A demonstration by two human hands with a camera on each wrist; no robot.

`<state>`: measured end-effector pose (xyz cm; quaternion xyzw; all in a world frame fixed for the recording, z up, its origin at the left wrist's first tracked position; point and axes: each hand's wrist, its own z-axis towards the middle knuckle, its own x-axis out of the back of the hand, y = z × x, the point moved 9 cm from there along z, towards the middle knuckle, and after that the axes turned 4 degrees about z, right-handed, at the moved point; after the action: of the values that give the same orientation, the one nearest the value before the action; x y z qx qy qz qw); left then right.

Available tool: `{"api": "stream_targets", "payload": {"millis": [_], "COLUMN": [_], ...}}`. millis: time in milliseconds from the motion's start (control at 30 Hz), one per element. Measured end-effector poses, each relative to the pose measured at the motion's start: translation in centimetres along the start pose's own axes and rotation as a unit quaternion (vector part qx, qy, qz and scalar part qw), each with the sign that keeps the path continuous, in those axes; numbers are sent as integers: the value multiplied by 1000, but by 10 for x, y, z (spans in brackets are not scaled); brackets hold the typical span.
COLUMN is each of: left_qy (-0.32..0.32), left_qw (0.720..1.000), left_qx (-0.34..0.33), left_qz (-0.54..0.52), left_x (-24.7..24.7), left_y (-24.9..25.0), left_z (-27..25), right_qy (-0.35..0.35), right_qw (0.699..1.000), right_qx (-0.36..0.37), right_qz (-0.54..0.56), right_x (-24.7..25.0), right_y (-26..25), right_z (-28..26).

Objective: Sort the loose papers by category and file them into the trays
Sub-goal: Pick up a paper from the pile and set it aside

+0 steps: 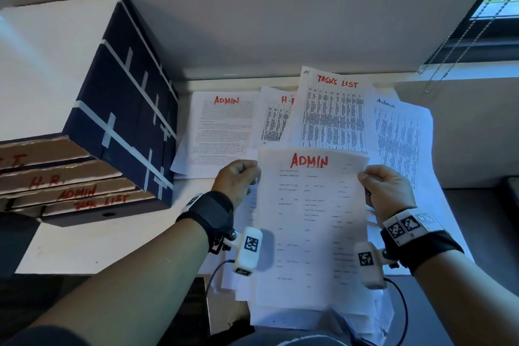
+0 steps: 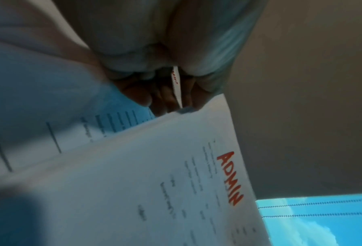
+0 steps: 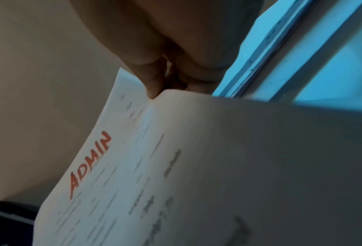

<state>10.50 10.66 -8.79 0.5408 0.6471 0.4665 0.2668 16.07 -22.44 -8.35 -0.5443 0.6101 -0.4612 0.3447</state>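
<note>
In the head view we hold an ADMIN sheet [image 1: 310, 222] upright at the centre of the frame, our left hand [image 1: 237, 181] pinching its left edge near the top and our right hand [image 1: 389, 191] pinching the right edge opposite. At the left of the frame stands the stack of labelled cardboard trays [image 1: 70, 185], marked H.R., ADMIN and TASK LIST (the topmost label is cut off). We judge the sorting barely begun: loose papers lie fanned across the white counter [image 1: 84, 247] above and beneath our hands, among them another ADMIN page [image 1: 222, 132], an H.R. sheet [image 1: 273, 118], a TASKS LIST sheet [image 1: 334, 112] and a handwritten Admin page [image 1: 398, 132]. What the trays already contain is not visible.

The left wrist view shows the fingers [image 2: 165, 98] curled onto the paper's edge, the red heading running down the right of the sheet, and more sheets behind it.

The right wrist view shows the thumb [image 3: 152, 79] pressed against the paper, which creases at that spot. This sheet belongs in the ADMIN tray.
</note>
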Motion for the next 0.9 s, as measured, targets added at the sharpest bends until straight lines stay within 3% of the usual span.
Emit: {"api": "stream_targets", "payload": {"millis": [433,500,600,733,900], "left_qy": [-133,-126,-31,73,25], "left_qw": [963,973,995,997,996], "left_qx": [89,82,46,-21,-43], "left_qz": [-218,-175,-86,31,74], "left_x": [-25,-26,-12,12,1], "left_y": [-3,-3,1,8,7], "left_z": [-11,-12,-8,-2,-2], "right_qy": [-16,-3,23,15,-54], "right_qw": [998,997,995,998,996], "right_qx": [-42,-27,23,65,45], "right_qz": [-43,-69,-92,-5,58], "right_x": [-4,-1,5,20,16], "right_y": [13,12,2,-5,1], "right_z": [7,8,3,-12,-26]}}
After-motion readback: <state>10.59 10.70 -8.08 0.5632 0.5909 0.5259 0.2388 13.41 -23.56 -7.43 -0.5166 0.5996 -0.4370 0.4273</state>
